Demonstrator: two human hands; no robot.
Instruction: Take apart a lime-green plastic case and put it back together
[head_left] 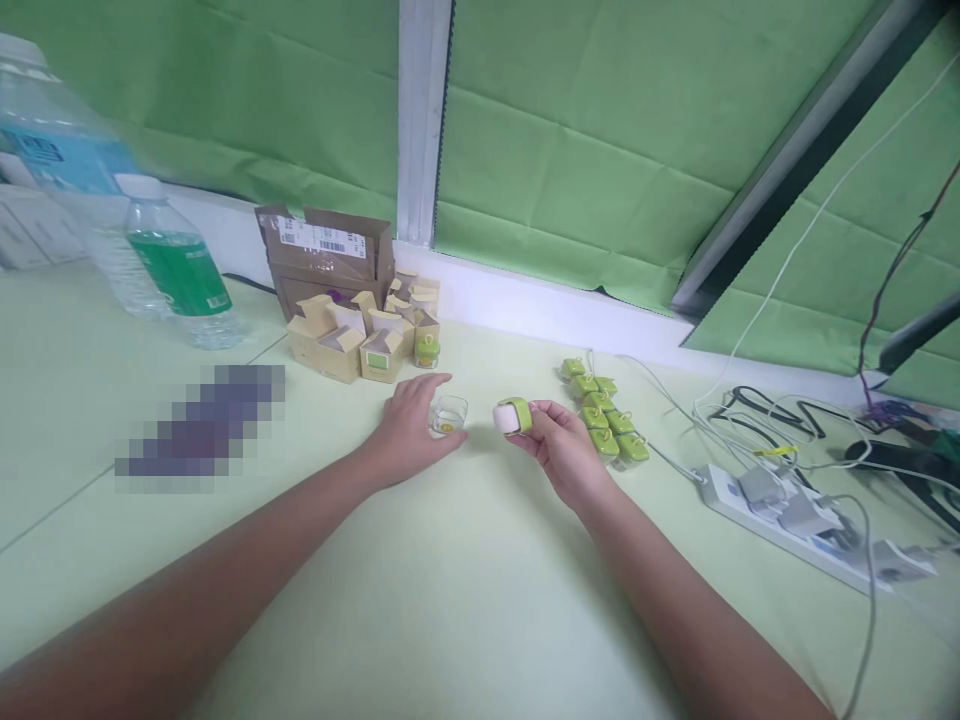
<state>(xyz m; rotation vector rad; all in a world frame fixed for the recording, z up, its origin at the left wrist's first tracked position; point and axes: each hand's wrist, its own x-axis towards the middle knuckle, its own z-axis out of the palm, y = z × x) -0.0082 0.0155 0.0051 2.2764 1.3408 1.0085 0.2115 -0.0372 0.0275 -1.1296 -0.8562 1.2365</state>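
Here my left hand rests open on the worktop, fingers touching a clear jar; my right hand's grip pinches a green-rimmed lid.

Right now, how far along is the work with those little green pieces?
Seemingly done: small open cartons stand grouped by the brown box. In hand: the right hand holds a green-and-white piece, and the left hand touches a clear cup. Likely left: a row of green pieces lies loose on the table.
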